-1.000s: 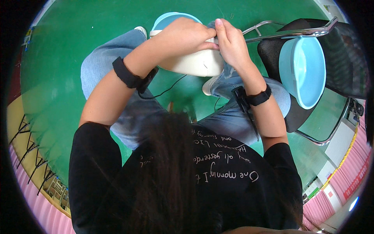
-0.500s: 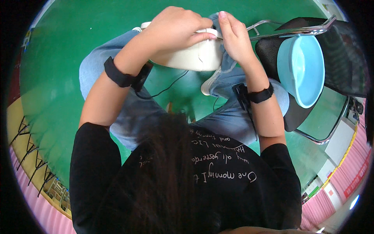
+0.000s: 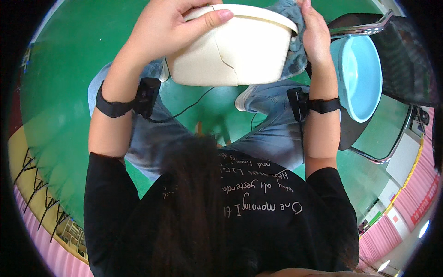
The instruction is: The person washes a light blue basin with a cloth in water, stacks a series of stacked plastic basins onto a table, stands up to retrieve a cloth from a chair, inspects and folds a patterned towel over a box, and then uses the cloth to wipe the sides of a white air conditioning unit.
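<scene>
Head view: the left hand (image 3: 161, 28) grips the rim of a cream basin (image 3: 251, 51) held over the green floor (image 3: 60, 92), a jagged dark line (image 3: 224, 61) down its wall. A blue-grey cloth (image 3: 296, 57) bunches against the cream basin's right side, clasped by the right hand (image 3: 316, 39). Farther right, a light-blue basin (image 3: 368, 81) sits on a black chair (image 3: 406, 64).

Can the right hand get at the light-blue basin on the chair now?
Probably yes: the light-blue basin is just right of the right hand, and the metal armrest runs only along its far end. The blue cloth against that hand may hinder it.
</scene>
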Action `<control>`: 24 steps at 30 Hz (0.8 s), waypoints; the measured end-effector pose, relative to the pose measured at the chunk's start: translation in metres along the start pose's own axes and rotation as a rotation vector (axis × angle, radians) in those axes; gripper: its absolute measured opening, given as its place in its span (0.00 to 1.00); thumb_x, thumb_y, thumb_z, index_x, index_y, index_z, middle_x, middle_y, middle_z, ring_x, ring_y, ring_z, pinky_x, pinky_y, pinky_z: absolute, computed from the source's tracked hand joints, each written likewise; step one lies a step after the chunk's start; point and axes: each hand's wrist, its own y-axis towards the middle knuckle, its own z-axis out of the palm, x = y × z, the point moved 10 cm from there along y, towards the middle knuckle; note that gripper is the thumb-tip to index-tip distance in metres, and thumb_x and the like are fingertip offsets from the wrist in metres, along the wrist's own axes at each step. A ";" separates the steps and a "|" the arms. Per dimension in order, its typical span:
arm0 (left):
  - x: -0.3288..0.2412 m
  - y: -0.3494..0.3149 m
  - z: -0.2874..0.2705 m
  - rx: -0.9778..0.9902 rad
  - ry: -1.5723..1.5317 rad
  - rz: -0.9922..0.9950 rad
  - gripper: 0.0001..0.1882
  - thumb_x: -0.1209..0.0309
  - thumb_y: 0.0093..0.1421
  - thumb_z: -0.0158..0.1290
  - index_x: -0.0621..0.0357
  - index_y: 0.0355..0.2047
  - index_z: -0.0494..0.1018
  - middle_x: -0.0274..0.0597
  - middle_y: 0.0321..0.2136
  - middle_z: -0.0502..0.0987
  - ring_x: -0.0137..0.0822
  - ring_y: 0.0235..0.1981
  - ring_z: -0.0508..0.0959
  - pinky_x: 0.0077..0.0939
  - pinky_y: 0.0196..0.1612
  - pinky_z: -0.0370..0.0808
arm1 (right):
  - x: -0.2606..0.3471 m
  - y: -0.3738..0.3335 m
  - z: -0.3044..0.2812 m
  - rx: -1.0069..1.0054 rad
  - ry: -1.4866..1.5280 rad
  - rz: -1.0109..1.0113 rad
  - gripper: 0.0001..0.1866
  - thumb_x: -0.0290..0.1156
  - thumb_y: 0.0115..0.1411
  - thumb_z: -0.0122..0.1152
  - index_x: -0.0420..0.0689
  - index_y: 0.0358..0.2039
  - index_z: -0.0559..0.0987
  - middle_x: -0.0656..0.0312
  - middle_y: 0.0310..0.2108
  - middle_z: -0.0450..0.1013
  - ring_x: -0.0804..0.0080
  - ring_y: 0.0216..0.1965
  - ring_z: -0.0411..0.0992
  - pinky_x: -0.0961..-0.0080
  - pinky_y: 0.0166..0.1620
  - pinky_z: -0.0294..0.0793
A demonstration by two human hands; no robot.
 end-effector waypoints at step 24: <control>0.096 -0.017 -0.049 -0.110 -0.324 -0.180 0.13 0.61 0.66 0.51 0.60 0.36 0.75 0.23 0.26 0.72 0.17 0.27 0.69 0.15 0.27 0.65 | 0.033 -0.024 -0.109 -0.838 -0.154 -0.367 0.21 0.38 0.70 0.39 0.33 0.41 0.75 0.58 0.36 0.74 0.72 0.38 0.70 0.74 0.44 0.68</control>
